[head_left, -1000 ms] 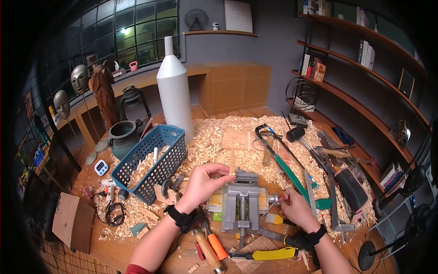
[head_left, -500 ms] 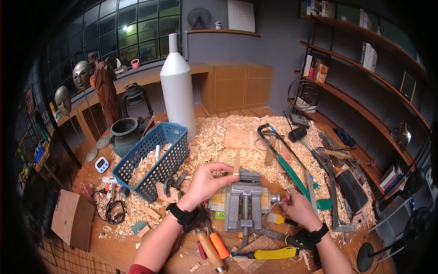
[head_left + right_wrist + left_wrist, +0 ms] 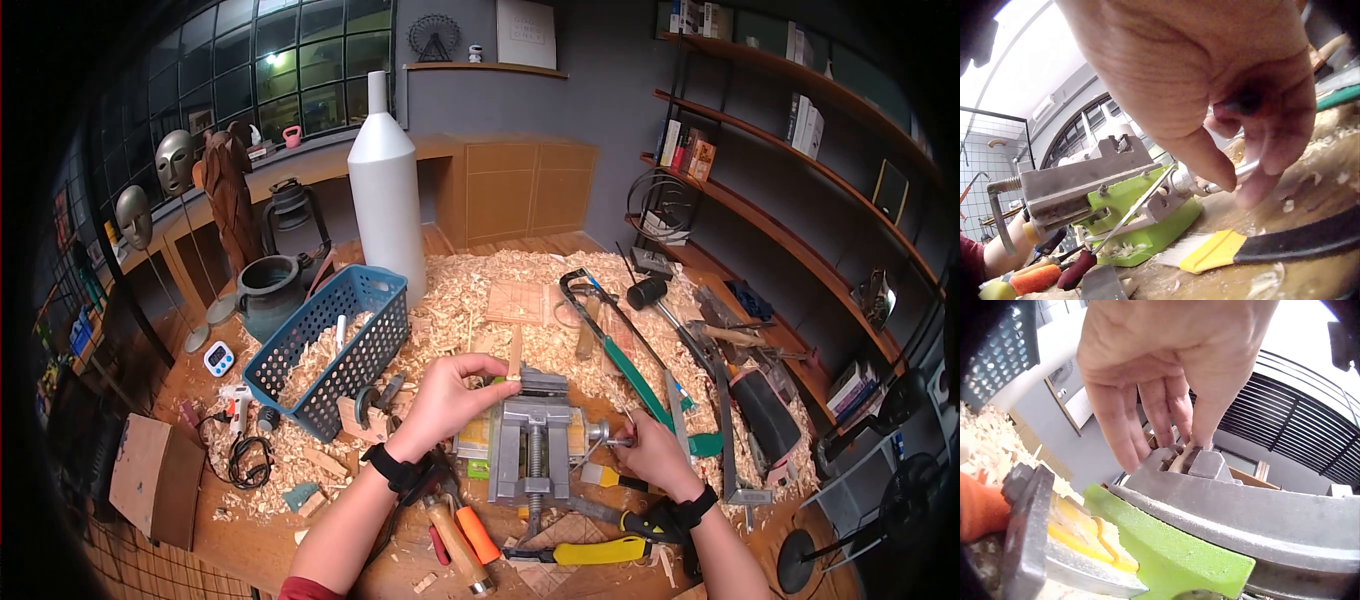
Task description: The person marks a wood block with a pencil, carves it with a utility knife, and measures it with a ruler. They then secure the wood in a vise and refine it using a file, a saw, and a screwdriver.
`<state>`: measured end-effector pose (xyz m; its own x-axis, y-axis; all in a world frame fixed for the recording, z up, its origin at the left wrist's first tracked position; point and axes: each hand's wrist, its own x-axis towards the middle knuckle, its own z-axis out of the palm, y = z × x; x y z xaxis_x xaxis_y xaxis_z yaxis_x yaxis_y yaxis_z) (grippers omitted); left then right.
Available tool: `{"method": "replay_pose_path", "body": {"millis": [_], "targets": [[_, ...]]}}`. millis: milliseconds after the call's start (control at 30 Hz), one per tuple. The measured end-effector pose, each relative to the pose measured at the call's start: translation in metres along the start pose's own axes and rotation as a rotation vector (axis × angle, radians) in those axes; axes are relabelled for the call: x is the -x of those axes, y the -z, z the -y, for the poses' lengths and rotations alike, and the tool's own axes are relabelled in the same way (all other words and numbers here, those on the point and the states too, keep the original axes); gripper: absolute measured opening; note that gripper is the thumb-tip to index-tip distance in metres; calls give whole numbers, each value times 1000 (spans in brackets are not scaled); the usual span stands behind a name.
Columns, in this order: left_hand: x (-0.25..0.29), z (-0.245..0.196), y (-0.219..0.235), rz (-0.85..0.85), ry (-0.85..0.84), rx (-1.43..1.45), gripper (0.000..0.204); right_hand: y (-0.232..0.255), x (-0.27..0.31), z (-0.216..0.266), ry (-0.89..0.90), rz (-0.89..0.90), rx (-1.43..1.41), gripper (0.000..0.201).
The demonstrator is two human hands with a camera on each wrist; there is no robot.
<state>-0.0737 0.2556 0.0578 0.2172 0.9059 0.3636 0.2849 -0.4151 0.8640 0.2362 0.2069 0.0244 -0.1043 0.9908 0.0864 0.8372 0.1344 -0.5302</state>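
A grey metal vise (image 3: pixel 536 455) with a green base (image 3: pixel 1147 240) stands on the wooden table in front of the person. The left hand (image 3: pixel 450 402) pinches a thin wooden strip (image 3: pixel 516 348) between thumb and fingers, over the vise's far end. In the left wrist view, the strip's lower end (image 3: pixel 1181 461) sits between the vise's metal blocks, right at the fingertips. On the vise's right side, the right hand (image 3: pixel 657 458) grips the metal crank handle (image 3: pixel 1249 169), fingers curled round it. Part of that handle is hidden by the palm.
Wood shavings (image 3: pixel 455 300) cover much of the table. A blue basket (image 3: pixel 330 385) stands left, a green-handled saw (image 3: pixel 635 380) right. Close around the vise lie a yellow-and-black brush (image 3: pixel 1215 251), a yellow-handled knife (image 3: pixel 600 552) and a wooden-handled chisel (image 3: pixel 458 545).
The right hand's fingers have shifted slightly at the crank handle. The left hand keeps its pinch on the upright strip in the same place at the vise.
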Motion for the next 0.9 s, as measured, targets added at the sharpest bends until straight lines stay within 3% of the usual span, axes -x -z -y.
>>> {"method": "replay_pose_path", "body": {"millis": [200, 300, 367, 433, 533, 567, 600, 667, 733, 900], "targets": [[1, -2, 0, 8, 3, 1, 24, 17, 5, 4, -21, -58, 20, 28], [0, -5, 0, 8, 12, -28, 23, 20, 6, 5, -92, -133, 269, 22], [0, -4, 0, 17, -6, 31, 22, 15, 7, 1, 124, -105, 134, 21], [0, -4, 0, 22, 10, 25, 22, 12, 11, 9, 144, -58, 49, 16], [0, -3, 0, 2, 2, 45, 22, 7, 27, 34, 227, -358, -187, 19], [0, -4, 0, 2, -7, 16, 22, 12, 45, 55, 150, -334, -237, 24], [0, -5, 1, 2, -18, -13, 22, 5, 62, 66, 279, -347, -369, 26], [-1, -3, 1, -1, -24, -8, 22, 9, 99, 97, 315, -34, -358, 20], [0, -2, 0, 7, -39, 1, 23, -10, 117, 115, 577, -192, -257, 12], [-1, 4, -1, -15, -33, 9, 22, -38, 130, 132, 381, -63, -317, 17]]}}
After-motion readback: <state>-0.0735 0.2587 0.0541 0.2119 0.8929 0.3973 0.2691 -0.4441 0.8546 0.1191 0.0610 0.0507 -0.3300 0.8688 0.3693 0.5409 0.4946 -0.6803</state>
